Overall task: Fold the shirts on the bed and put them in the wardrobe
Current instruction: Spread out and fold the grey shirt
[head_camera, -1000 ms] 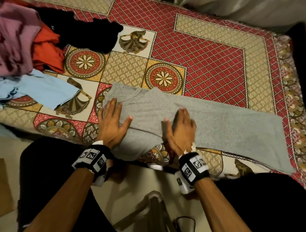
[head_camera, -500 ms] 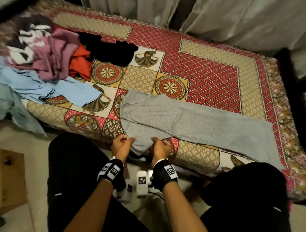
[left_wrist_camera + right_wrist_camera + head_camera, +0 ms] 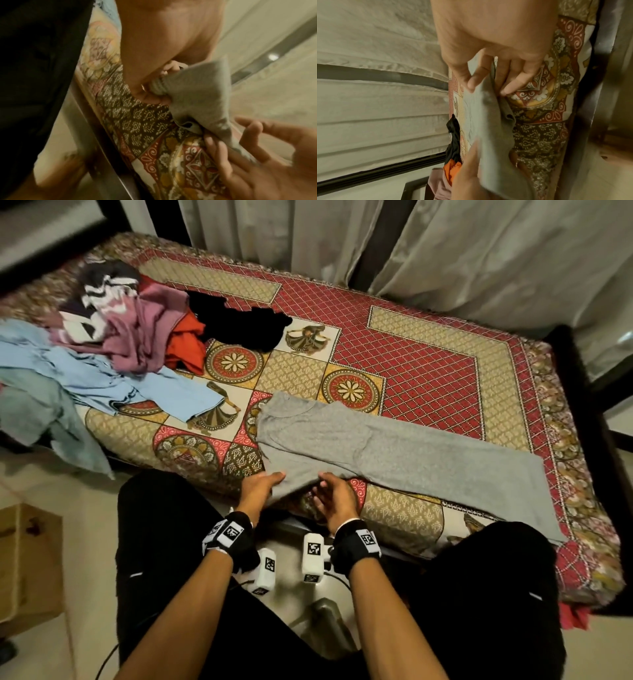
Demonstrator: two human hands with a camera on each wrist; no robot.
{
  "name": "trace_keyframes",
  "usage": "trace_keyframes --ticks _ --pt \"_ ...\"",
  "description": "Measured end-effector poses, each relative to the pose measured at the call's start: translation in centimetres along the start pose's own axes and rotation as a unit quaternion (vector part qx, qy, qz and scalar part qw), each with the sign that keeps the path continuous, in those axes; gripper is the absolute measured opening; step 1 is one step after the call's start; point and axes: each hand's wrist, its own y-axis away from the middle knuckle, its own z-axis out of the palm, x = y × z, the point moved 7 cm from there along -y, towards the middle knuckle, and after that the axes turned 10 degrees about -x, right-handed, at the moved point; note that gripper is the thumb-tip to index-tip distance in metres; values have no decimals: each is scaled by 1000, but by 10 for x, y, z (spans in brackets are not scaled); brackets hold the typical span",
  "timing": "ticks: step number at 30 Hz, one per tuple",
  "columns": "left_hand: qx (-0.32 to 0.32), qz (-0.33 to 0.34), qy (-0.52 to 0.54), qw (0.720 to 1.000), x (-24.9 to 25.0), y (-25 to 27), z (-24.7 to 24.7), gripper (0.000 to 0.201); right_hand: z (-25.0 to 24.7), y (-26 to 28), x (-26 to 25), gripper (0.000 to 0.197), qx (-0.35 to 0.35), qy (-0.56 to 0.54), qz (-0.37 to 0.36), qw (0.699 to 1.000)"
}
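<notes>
While the left hand (image 3: 262, 486) pinches the grey shirt's (image 3: 394, 453) hanging sleeve, the right hand (image 3: 334, 498) grips its other edge, probably to fold it up. Shirt lies across the bed (image 3: 428, 361) at the near edge; unfolded clothes (image 3: 137, 337) heap at ten o'clock. No wardrobe visible.

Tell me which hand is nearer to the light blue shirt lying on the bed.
Left. The left hand grips the grey shirt sleeve on the side toward the light blue shirt; the right hand pinches the same sleeve farther away.
</notes>
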Motion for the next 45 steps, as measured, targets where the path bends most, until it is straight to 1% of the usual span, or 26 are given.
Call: trace_keyframes --ticks 1,2,3,4,5,6,7,8,9,11,13,16,18,20,25,26,28,29,30,33,35,38,39,41,43,45 --pt "28 38 -88 995 6 0 -5 24 -2 -1 3 12 12 -13 -11 1000" --pt "61 63 -180 980 8 -1 -12 38 -5 -2 8 11 23 -35 -19 999" --pt "95 81 -245 961 12 2 -17 47 -7 0 12 12 25 -60 -21 998" --pt "118 114 -272 948 19 6 -20 51 -9 0 18 14 24 -88 -16 996" --pt "119 144 -265 946 25 10 -17 49 -11 1 24 15 22 -111 -4 994" --pt "96 165 -216 957 31 15 -12 40 -12 0 30 15 19 -127 6 992" --pt "73 159 -141 974 33 15 -7 30 -11 1 34 13 13 -135 15 991" --pt "56 129 -54 989 32 16 -2 21 -11 0 38 12 10 -136 19 990" --pt "45 88 28 995 28 13 4 15 -9 -1 39 12 7 -129 18 992" --pt "6 2 141 990 16 10 17 24 -4 -6 43 15 7 -119 6 993" --pt "-63 -54 155 984 6 14 33 31 -4 -12 51 23 21 -105 -3 994" --pt "-132 -116 121 977 -8 29 51 29 -11 -33 63 41 28 -78 -12 997" --pt "-164 -142 132 967 -8 36 57 26 -13 -28 60 41 23 -85 1 996" --pt "-179 -150 141 962 2 41 54 20 -8 -19 52 37 -4 -109 10 994" --pt "-140 -81 189 969 31 46 42 19 15 -10 31 41 -96 -176 2 980" --pt "-135 -76 193 969 32 47 41 22 20 -9 26 38 -105 -186 -4 977" --pt "-129 -91 199 967 29 50 40 42 26 -6 17 33 -113 -200 -15 973" --pt "-124 -100 206 966 27 51 39 52 26 -6 15 31 -111 -187 -15 976" --pt "-118 -110 212 964 27 52 39 56 24 -5 14 27 -102 -173 -7 980" --pt "-93 -130 218 963 26 54 36 42 -3 9 23 14 -34 -142 36 989" --pt "-67 -144 221 962 18 56 33 36 -25 23 29 13 -2 -129 58 990" --pt "-34 -150 234 960 8 56 32 44 -39 42 28 11 4 -143 54 988" --pt "-27 -153 242 958 9 58 33 41 -38 46 25 10 -1 -153 51 987" --pt "-33 -153 245 957 12 59 35 24 -34 55 18 13 3 -168 45 985" --pt "-21 -143 235 961 21 54 33 23 -32 59 10 8 6 -172 38 984" --pt "-12 -143 241 960 32 43 34 14 -28 61 -5 29 1 -169 20 985"
